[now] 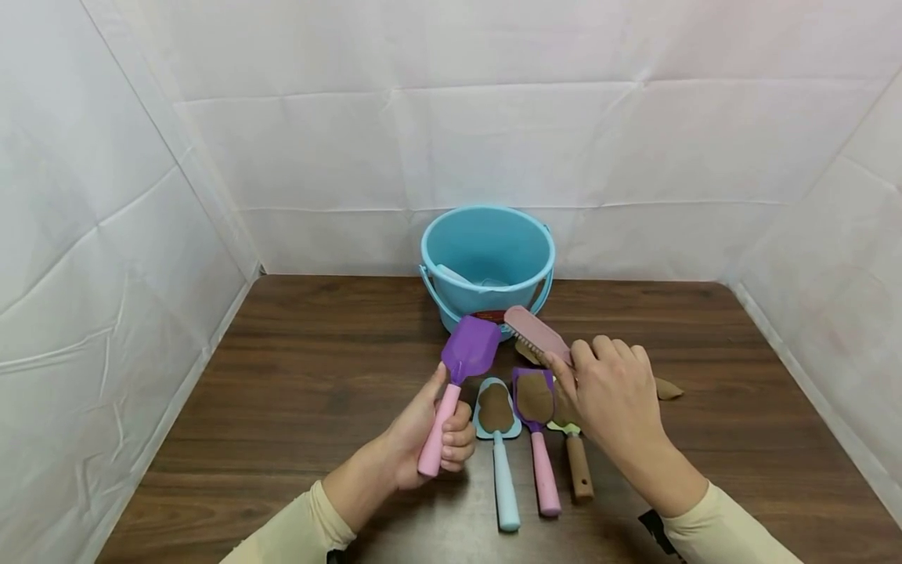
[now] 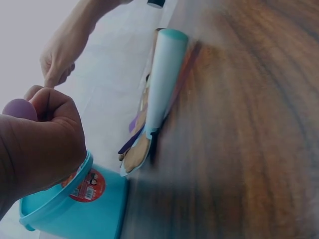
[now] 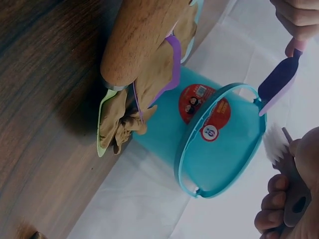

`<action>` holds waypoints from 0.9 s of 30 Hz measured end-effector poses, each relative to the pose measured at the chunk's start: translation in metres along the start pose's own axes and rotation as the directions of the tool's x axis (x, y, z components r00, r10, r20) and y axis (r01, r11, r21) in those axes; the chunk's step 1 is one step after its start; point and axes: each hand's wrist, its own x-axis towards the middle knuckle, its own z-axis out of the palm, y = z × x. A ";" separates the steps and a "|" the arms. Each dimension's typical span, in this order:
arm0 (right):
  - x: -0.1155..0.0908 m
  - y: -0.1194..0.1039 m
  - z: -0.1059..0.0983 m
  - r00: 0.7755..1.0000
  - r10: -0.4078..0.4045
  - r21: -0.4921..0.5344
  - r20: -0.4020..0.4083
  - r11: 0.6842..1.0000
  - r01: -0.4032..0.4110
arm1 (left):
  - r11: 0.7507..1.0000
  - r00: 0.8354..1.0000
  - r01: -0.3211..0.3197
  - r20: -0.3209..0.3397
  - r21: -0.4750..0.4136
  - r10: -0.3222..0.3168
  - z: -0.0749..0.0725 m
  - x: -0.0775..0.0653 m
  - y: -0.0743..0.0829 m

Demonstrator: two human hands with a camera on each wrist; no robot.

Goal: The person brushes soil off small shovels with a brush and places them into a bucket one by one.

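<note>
My left hand (image 1: 412,453) grips the pink handle of a shovel with a purple blade (image 1: 470,345), held blade-up in front of the bucket. The thumb lies along the handle. My right hand (image 1: 618,395) holds a pink brush (image 1: 539,333) with pale bristles (image 3: 275,144), its head tilted toward the shovel blade but apart from it. Below lie a light blue shovel (image 1: 503,478), a purple shovel with pink handle (image 1: 545,474) and a green shovel with wooden handle (image 1: 579,470). Brown sand-like material (image 1: 496,407) covers their blades. My right hand partly hides the green one.
A light blue bucket (image 1: 451,296) stands at the table's back edge, with something whitish (image 1: 451,274) inside. Brown material (image 1: 668,389) lies right of the shovels. White cloth walls (image 1: 317,157) surround the wooden table (image 1: 303,392) at the back and sides.
</note>
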 end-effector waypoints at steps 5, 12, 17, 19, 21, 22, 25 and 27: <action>0.001 0.000 -0.001 1.000 0.004 0.009 0.003 1.000 -0.004 | 1.000 1.000 -0.016 0.014 -0.010 0.016 0.004 -0.001 0.011; -0.001 0.001 -0.002 1.000 0.011 0.022 0.006 1.000 -0.011 | 0.996 0.997 -0.076 0.033 0.039 0.075 0.016 -0.001 0.037; -0.006 0.001 -0.003 0.998 0.016 0.029 0.057 0.999 -0.018 | 0.893 0.959 -0.161 -0.146 0.421 0.242 0.021 0.011 0.068; -0.008 0.000 -0.003 0.997 0.020 0.029 0.075 0.999 -0.023 | 0.719 0.906 -0.114 -0.225 0.686 0.359 0.021 0.018 0.083; -0.010 -0.001 -0.003 0.996 0.026 0.028 0.083 0.999 -0.028 | 0.431 0.825 0.018 -0.257 0.902 0.503 0.020 0.025 0.098; -0.010 -0.001 -0.004 0.996 0.028 0.029 0.086 0.999 -0.031 | 0.248 0.785 0.118 -0.243 0.962 0.570 0.020 0.029 0.106; -0.011 -0.002 -0.003 0.995 0.032 0.027 0.090 0.999 -0.035 | -0.292 0.688 0.409 -0.082 0.864 0.721 0.015 0.042 0.125; -0.011 -0.003 -0.002 0.995 0.030 0.030 0.097 0.999 -0.033 | -0.500 0.652 0.532 0.045 0.683 0.757 0.010 0.050 0.135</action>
